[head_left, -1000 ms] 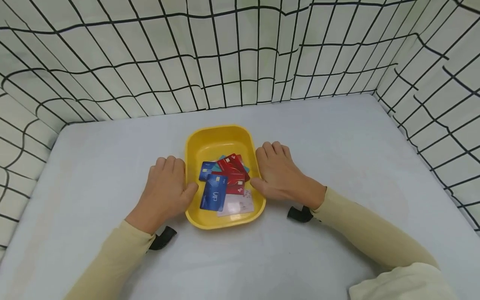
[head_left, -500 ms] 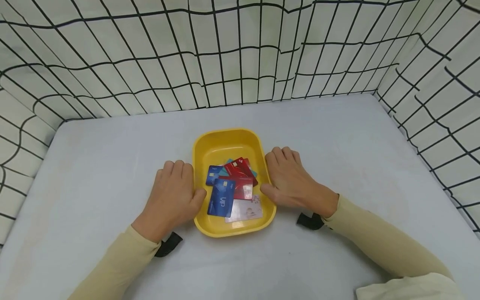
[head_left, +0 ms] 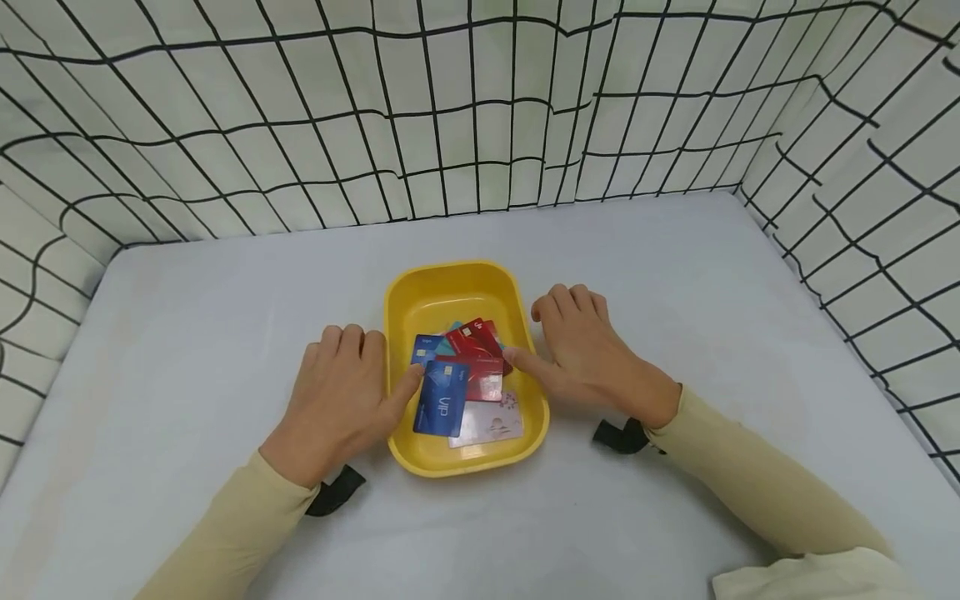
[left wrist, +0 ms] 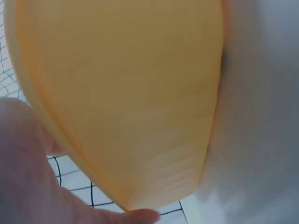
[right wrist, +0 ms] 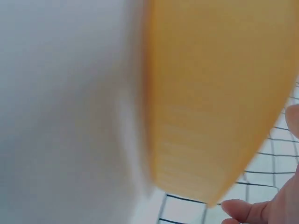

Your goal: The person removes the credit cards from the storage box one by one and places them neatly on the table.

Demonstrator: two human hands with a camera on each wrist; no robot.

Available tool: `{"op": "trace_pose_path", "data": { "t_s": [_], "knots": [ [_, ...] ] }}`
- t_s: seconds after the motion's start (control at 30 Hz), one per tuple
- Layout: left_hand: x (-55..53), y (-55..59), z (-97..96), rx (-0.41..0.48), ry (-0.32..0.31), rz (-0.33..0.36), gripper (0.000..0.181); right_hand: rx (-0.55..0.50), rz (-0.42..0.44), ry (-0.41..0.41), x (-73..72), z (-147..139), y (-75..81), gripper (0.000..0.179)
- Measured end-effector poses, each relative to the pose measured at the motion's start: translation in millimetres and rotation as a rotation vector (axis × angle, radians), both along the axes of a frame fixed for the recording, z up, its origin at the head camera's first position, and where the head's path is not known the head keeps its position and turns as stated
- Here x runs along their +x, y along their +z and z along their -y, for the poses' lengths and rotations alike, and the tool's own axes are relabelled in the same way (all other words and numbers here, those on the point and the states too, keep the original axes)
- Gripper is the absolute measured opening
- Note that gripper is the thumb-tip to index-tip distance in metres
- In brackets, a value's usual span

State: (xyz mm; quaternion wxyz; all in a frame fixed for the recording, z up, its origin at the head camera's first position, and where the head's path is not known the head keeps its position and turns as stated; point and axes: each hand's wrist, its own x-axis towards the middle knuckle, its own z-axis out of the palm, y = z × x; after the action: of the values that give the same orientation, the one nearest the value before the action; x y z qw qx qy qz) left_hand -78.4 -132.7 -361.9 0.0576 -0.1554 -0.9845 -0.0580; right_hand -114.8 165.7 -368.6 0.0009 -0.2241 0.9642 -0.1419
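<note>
A shallow yellow tray [head_left: 487,462] stands on the table in the head view. Bank cards lie in it: a blue VIP card [head_left: 442,400], red cards [head_left: 483,379] and a pale card [head_left: 491,421], among others. My left hand [head_left: 341,396] holds the tray's left rim, its thumb reaching over the inside while the fingers stay outside. On the right, my right hand [head_left: 585,346] has its fingers apart from the wall, and its thumb stretches over the rim above the red cards. Each wrist view is filled by the tray's yellow outer wall [left wrist: 131,93], which hides the cards.
A white sheet covers the table [head_left: 225,333]. Black wire mesh [head_left: 450,133] over white cloth closes off the back and both sides. Dark wrist camera mounts [head_left: 333,492] sit under both wrists, close to the tabletop.
The tray shifted slightly right and toward me, then stopped. My right hand's fingers have come away from the rim and its thumb has straightened inward. My left thumb reaches farther in over the cards.
</note>
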Motion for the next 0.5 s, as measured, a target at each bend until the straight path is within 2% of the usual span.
{"op": "trace_pose_path", "data": {
  "t_s": [0.1, 0.2, 0.3, 0.43, 0.5],
  "knots": [
    [-5.1, 1.0, 2.2, 0.03, 0.023, -0.002, 0.059, -0.07, -0.024, 0.013, -4.8, 3.3, 8.7, 0.062],
    [-11.1, -0.9, 3.3, 0.065, 0.032, -0.015, 0.061, -0.15, -0.011, 0.067, -8.1, 10.1, 17.6, 0.063],
    [-15.8, -3.3, 2.7, 0.077, 0.026, -0.02, 0.059, -0.22, 0.07, 0.152, -10.3, 18.8, 25.5, 0.064],
    [-20.0, -4.7, -0.7, 0.06, 0.025, -0.016, 0.054, -0.244, 0.211, 0.269, -12.7, 28.8, 32.6, 0.07],
    [-21.7, -4.2, -2.6, 0.053, 0.027, -0.012, 0.048, -0.245, 0.254, 0.321, -14.5, 32.8, 33.7, 0.071]
  ]
}}
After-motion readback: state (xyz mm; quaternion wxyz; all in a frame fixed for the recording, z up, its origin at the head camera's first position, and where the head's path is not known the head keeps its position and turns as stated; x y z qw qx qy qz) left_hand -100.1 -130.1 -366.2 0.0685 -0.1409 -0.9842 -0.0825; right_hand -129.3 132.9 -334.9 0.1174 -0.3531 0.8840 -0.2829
